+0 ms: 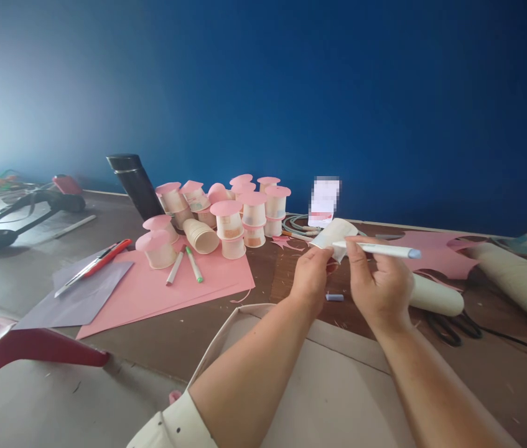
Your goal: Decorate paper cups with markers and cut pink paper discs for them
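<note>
The left hand (312, 277) pinches a white paper cup (335, 235), tipped on its side above the worktop (501, 379), while the right hand (379, 283) closes thumb and fingers round a white marker (379, 250), its tip at the cup's side, though whether they touch is hard to tell. Pressing too hard could dent the thin wall or turn the cup in that light hold, making a stroke skid, and left fingers so near the tip could smear wet ink. A dropping wrist could knock away the loose blue cap (335, 297) lying beneath.
</note>
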The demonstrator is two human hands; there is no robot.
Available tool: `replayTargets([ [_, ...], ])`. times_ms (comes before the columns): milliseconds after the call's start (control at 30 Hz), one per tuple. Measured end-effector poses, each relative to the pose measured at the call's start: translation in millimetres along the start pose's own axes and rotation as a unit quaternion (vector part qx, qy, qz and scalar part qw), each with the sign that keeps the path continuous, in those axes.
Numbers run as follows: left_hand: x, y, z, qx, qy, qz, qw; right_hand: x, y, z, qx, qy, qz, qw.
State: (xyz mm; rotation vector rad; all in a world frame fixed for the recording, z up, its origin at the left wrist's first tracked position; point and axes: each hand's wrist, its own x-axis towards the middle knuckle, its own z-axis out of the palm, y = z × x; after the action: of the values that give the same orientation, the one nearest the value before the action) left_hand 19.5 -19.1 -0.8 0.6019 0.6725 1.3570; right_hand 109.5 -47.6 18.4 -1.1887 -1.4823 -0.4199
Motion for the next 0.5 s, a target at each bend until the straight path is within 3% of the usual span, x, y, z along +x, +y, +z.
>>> replayTargets([
  [233,-0.9,-0.3,0.1,0.005,-0.001,0.004,1.000,2.1,-2.9,-2.9,-0.010,0.078,0.041,0.996],
  [500,-1.5,3.2,2.3,-0.032,0.001,-0.022,0.999,0.2,6.0,1.1,-0.045,0.037,0.041,0.997],
])
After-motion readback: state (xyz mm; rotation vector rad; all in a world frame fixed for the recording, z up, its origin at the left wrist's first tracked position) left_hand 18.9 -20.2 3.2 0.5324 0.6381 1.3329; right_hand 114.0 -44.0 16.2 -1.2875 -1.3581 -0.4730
